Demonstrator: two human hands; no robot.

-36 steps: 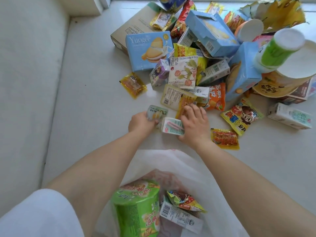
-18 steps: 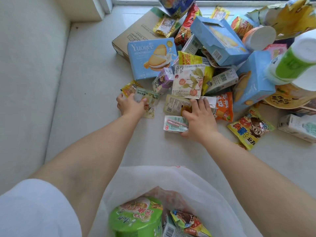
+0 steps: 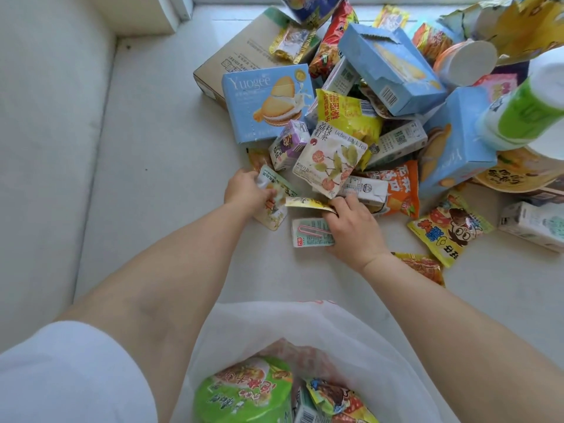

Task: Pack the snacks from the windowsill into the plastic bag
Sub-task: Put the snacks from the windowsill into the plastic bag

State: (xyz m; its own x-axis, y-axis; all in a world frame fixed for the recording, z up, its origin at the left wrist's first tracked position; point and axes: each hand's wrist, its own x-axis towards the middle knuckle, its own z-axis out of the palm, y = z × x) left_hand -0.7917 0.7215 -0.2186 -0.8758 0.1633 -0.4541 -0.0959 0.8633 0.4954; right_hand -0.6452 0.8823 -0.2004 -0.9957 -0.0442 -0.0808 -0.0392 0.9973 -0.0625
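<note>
At the near edge of the snack pile (image 3: 366,117) on the windowsill (image 3: 152,193), our left hand (image 3: 245,190) now grips a pale green packet (image 3: 274,196), having moved it leftward from half a second ago. Our right hand (image 3: 354,227) has lifted a flat yellow sachet (image 3: 306,203), pinched in its fingers (image 3: 337,206), while resting on the small drink carton (image 3: 309,232). Both can go next into the plastic bag (image 3: 381,346) (open below, already holding a green cup).
</note>
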